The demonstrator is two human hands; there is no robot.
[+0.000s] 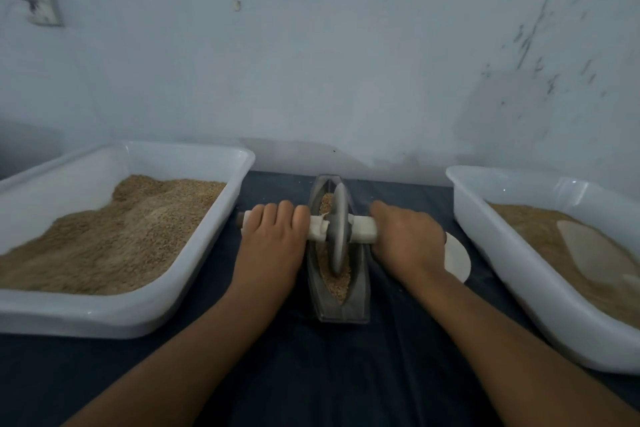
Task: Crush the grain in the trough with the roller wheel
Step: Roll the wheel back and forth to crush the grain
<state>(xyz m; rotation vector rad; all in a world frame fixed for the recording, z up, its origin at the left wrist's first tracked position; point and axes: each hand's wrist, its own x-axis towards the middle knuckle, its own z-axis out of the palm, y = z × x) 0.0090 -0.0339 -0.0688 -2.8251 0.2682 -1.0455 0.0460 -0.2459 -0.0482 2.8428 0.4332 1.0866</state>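
Note:
A narrow grey boat-shaped trough [360,302] lies lengthwise in the middle of the dark cloth. Brown grain [337,286] fills its groove. A grey metal roller wheel [338,229] stands upright in the groove, near the trough's middle. A pale cloth-wrapped axle [362,228] runs through the wheel to both sides. My left hand [273,239] is wrapped over the left end of the axle. My right hand [405,239] covers the right end, knuckles up.
A white tub [194,274] heaped with grain stands on the left. A second white tub [498,253] with finer meal stands on the right. A small white disc [459,258] lies beside my right hand. A pale wall rises just behind the trough.

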